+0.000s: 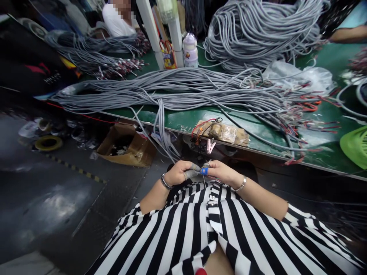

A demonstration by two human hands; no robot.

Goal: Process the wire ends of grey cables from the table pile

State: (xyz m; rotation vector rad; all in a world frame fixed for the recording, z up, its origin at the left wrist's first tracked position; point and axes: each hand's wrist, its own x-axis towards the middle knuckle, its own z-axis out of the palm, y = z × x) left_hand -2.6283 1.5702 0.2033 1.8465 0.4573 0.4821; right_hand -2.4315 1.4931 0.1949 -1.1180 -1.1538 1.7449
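Note:
My left hand is closed in front of my striped shirt, with grey wrappings on its thumb and finger. Grey cables hang over the bench edge and run down to it. Close beside it, my right hand pinches at the cable end, and a blue wrap shows at its fingertips. Thin wires, some reddish, stick out below the right fingers. The fingers hide most of the cable end between the hands. Just beyond them, a pink clip hangs at the bench edge.
A long grey cable bundle with stripped coloured ends lies across the green bench. Behind it are a big cable coil, a bottle and white posts. A taped block sits at the edge; a cardboard box stands below. Another person is at the back.

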